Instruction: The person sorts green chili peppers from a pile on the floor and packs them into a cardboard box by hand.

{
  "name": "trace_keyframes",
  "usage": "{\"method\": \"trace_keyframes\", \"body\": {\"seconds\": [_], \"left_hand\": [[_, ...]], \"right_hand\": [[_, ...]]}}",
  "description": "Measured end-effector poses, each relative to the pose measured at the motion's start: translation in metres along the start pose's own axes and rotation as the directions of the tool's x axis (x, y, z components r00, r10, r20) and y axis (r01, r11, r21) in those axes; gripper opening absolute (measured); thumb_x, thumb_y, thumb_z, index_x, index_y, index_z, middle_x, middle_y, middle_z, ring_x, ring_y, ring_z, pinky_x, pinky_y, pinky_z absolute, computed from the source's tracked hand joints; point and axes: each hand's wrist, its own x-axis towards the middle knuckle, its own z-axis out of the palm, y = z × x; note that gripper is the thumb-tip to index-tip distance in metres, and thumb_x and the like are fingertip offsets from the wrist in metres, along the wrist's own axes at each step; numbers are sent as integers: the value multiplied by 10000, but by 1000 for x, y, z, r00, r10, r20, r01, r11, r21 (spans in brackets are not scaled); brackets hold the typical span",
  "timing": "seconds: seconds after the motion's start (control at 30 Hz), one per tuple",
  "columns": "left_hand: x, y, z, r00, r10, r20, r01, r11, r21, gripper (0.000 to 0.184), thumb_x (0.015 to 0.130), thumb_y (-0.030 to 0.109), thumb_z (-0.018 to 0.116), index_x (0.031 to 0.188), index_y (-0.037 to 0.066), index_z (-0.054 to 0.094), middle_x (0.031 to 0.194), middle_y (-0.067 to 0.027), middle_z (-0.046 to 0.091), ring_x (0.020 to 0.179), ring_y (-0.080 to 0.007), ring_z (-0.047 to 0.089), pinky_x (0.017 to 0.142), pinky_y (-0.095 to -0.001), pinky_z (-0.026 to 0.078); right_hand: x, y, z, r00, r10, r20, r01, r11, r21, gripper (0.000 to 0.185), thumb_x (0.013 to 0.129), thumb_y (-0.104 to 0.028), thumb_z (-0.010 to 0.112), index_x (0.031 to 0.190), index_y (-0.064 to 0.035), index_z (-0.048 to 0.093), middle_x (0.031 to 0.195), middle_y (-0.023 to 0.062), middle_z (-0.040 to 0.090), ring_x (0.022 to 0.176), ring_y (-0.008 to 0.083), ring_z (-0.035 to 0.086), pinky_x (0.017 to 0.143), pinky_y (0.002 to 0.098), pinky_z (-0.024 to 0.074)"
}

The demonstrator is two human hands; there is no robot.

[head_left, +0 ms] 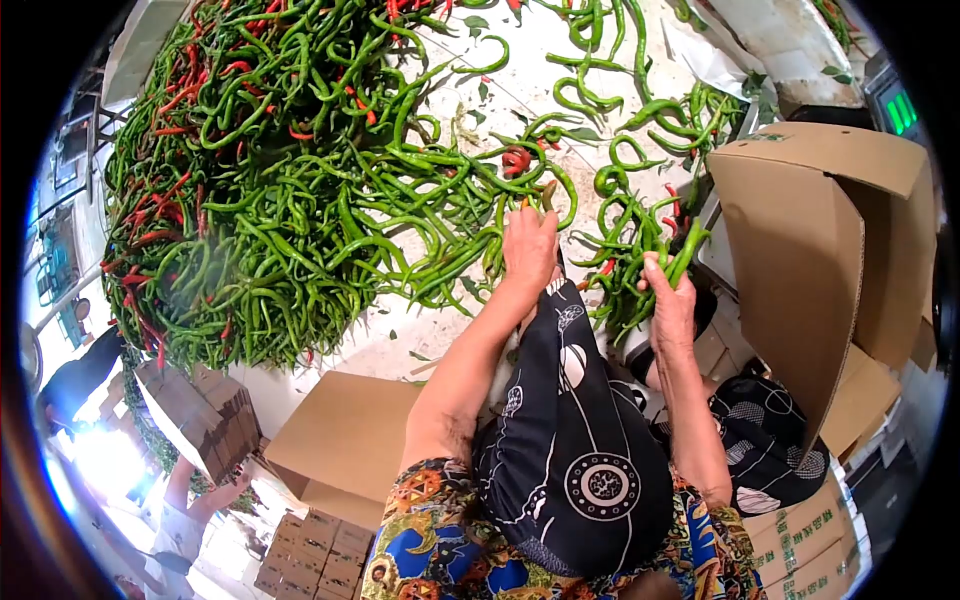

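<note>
Pepper heap point(290, 230) blocks left, open carton point(790, 270) right; bare table patches point(530, 95) lie between.

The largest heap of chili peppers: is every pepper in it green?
No, several red chili peppers show among the green chili peppers there.

2 bare forearms point(468, 372) reach forward, left hand point(530, 248) and right hand point(673, 308) curled.
</note>
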Motion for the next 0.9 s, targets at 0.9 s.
{"method": "trace_keyframes", "body": {"seconds": [0.9], "left_hand": [[2, -38, -44, 998, -19, -52, -4, 911, -413, 179, 774, 51, 662, 947, 14, 639, 831, -142, 616, 770, -295, 598, 711, -366, 479]], "right_hand": [[-10, -3, 23, 999, -14, 37, 19, 988, -156, 224, 888, -203, 657, 1001, -10, 641, 802, -13, 593, 675, 70, 512, 645, 213, 415]]}}
